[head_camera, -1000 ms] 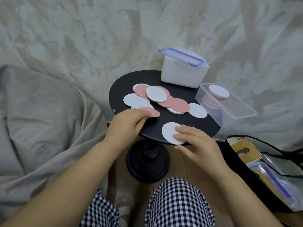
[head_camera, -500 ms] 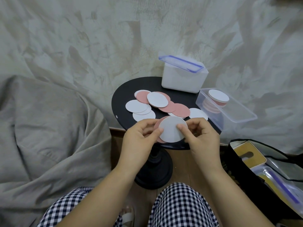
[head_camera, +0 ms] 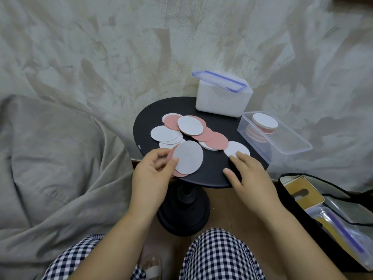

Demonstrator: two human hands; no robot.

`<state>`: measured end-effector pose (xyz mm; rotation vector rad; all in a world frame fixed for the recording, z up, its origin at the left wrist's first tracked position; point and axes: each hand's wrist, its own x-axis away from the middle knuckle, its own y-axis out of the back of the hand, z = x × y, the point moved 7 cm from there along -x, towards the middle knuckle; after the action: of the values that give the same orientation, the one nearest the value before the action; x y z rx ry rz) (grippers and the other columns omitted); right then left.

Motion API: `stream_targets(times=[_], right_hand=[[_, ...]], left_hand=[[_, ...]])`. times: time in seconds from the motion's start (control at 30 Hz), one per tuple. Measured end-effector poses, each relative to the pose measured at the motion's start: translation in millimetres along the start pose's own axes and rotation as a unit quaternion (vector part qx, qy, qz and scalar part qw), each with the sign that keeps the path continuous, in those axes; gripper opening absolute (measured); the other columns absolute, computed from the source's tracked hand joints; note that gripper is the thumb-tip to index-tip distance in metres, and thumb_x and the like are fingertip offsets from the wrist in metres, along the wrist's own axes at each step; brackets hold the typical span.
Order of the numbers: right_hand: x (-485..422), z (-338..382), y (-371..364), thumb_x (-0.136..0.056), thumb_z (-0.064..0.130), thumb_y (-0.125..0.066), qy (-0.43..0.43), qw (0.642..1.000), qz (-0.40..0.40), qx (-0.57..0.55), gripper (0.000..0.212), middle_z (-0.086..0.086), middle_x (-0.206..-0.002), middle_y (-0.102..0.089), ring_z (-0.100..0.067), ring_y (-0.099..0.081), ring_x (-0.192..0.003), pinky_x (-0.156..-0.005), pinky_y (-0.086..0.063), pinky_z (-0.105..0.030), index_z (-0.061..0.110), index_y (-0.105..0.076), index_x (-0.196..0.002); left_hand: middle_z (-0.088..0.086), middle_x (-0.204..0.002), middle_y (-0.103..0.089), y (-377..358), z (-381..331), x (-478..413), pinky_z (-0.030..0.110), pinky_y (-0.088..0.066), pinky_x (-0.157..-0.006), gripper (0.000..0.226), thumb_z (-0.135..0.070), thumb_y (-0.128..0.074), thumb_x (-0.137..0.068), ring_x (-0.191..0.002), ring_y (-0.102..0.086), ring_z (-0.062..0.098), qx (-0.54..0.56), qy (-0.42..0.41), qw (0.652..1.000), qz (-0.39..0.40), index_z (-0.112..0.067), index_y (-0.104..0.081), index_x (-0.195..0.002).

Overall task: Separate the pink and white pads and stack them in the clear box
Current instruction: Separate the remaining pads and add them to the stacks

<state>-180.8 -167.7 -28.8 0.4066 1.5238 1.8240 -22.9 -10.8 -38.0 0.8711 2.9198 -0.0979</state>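
Note:
My left hand (head_camera: 150, 174) pinches a white pad (head_camera: 188, 157) with a pink pad (head_camera: 171, 155) behind it, held above the front of the round black table (head_camera: 210, 176). My right hand (head_camera: 249, 174) lies flat, its fingertips on a lone white pad (head_camera: 235, 148) at the table's right edge. Several pink and white pads (head_camera: 189, 128) lie overlapped in the middle of the table. The clear box (head_camera: 282, 144) stands right of the table and holds a stack of pads (head_camera: 264, 123) with a white one on top.
A white tub with a blue-rimmed lid (head_camera: 223, 96) stands at the table's back right. A black-trimmed bag (head_camera: 327, 211) with packets sits on the floor at right. Grey bedding (head_camera: 50, 168) lies at left. My checked trouser legs are below the table.
Both hands lifted a pink and a white pad and brought them together. Now the left hand alone holds the pair, and the right hand has moved right onto another white pad.

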Motion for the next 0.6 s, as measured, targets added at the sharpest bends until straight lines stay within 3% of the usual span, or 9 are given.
stream_targets(times=[0.13,0.2,0.27,0.33,0.4,0.5,0.6], right_hand=[[19,13,5,-0.085,0.054,-0.053,0.061,0.994,-0.070,-0.060,0.057,0.003,-0.134,-0.050,-0.018,-0.040,-0.127,-0.104,-0.026,-0.025,0.020,-0.052,-0.130],[17,9,3,-0.076,0.064,-0.055,0.064,0.993,-0.058,-0.078,0.072,0.004,-0.139,-0.044,-0.019,-0.034,-0.132,-0.107,-0.022,-0.026,0.018,-0.049,-0.132],[15,5,-3,-0.072,0.059,-0.062,0.072,0.995,-0.016,-0.073,0.076,0.006,-0.143,-0.040,-0.015,-0.028,-0.137,-0.112,-0.018,-0.029,0.018,-0.046,-0.135],[18,5,-2,-0.071,0.042,-0.075,0.107,0.991,-0.032,-0.071,0.061,0.004,-0.134,-0.051,-0.014,-0.042,-0.128,-0.111,-0.030,-0.036,0.018,-0.058,-0.125],[23,5,3,-0.070,0.030,-0.078,0.130,0.982,-0.084,-0.104,0.040,0.004,-0.117,-0.063,-0.011,-0.053,-0.113,-0.098,-0.046,-0.035,0.018,-0.069,-0.108],[32,5,12,-0.078,0.029,-0.067,0.147,0.963,-0.135,-0.180,0.020,0.010,-0.101,-0.069,-0.003,-0.060,-0.101,-0.090,-0.047,-0.021,0.020,-0.072,-0.094],[32,-1,25,-0.082,0.017,-0.067,0.069,0.936,-0.144,-0.313,0.015,0.022,-0.087,-0.070,0.005,-0.062,-0.089,-0.079,-0.047,-0.010,0.030,-0.068,-0.089]], left_hand=[[-0.003,-0.085,-0.074,-2,0,-2,0.043,-0.055,-0.084,0.011,-0.011,-0.064,-0.085,-0.084,-0.070,0.014,0.019,0.004,1.000,-0.002,-0.021,-0.065,-0.090],[-0.003,-0.085,-0.074,-4,-2,-2,0.042,-0.055,-0.084,0.011,-0.010,-0.064,-0.085,-0.085,-0.070,0.013,0.025,0.003,1.000,0.001,-0.021,-0.064,-0.089],[-0.003,-0.085,-0.074,-4,-2,-2,0.042,-0.055,-0.084,0.012,-0.011,-0.064,-0.086,-0.085,-0.070,0.013,0.025,0.002,1.000,0.001,-0.022,-0.064,-0.089],[-0.002,-0.086,-0.074,-3,-1,-2,0.043,-0.055,-0.084,0.011,-0.012,-0.064,-0.086,-0.085,-0.070,0.014,0.025,0.002,1.000,-0.002,-0.022,-0.064,-0.089],[-0.002,-0.086,-0.074,-2,0,-2,0.043,-0.055,-0.084,0.010,-0.013,-0.064,-0.086,-0.085,-0.070,0.014,0.022,0.002,1.000,-0.006,-0.022,-0.064,-0.090],[-0.003,-0.086,-0.074,-4,1,-2,0.040,-0.055,-0.081,0.010,-0.014,-0.064,-0.086,-0.085,-0.070,0.014,0.027,0.005,1.000,0.000,-0.021,-0.063,-0.092],[-0.003,-0.084,-0.075,-9,0,-2,0.033,-0.055,-0.076,0.010,-0.011,-0.063,-0.086,-0.084,-0.070,0.014,0.050,0.015,0.998,0.019,-0.019,-0.063,-0.092]])
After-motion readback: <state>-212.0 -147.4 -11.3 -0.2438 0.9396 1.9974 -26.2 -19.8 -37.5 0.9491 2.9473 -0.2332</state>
